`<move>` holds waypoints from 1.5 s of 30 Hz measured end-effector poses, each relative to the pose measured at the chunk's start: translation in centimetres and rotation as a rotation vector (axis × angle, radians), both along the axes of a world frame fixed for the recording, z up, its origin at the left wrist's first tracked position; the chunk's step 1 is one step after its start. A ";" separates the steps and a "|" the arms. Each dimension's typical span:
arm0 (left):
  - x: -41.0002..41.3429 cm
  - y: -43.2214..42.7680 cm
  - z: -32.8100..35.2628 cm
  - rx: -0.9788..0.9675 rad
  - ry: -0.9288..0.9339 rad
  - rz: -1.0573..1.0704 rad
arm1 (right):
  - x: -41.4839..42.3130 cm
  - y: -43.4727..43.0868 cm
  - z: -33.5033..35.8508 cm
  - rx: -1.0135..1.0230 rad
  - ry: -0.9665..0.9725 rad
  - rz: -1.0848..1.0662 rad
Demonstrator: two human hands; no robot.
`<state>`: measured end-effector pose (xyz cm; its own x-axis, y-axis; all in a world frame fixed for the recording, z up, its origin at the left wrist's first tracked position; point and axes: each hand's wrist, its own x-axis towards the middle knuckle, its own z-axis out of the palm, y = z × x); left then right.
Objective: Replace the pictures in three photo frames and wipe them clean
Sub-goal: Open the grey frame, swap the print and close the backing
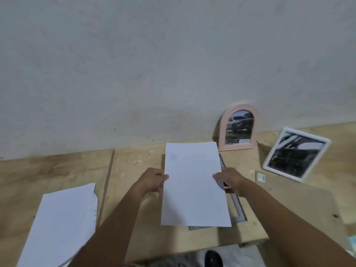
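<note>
We hold a blank white rectangular paper sheet (194,189) over the flat grey frame (239,209). Left hand (154,180) and right hand (232,180) pinch its long edges, fingers clamped. Bare plywood tabletop (134,166) lies left.

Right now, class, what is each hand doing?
Left hand: pinches the left edge of the plain white paper sheet.
Right hand: pinches its right edge.
</note>
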<state>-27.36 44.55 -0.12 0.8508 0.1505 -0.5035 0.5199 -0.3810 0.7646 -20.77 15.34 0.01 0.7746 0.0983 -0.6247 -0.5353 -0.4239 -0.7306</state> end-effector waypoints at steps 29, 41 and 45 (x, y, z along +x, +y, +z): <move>4.0 -11.8 -10.4 0.526 0.084 0.133 | 5.8 -8.5 -10.2 -0.482 -0.300 0.581; 3.0 -11.0 -11.2 0.535 0.004 0.072 | 3.7 -6.9 -10.2 -0.775 -0.484 0.769; 2.7 -10.8 -11.2 0.542 -0.024 0.050 | 2.9 -7.0 -9.8 -0.816 -0.514 0.720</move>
<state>-24.70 33.77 -11.32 0.8463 0.4238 -0.3226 0.5322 -0.6991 0.4775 -17.87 8.37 -9.83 0.8813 0.3299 -0.3384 0.2891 -0.9428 -0.1661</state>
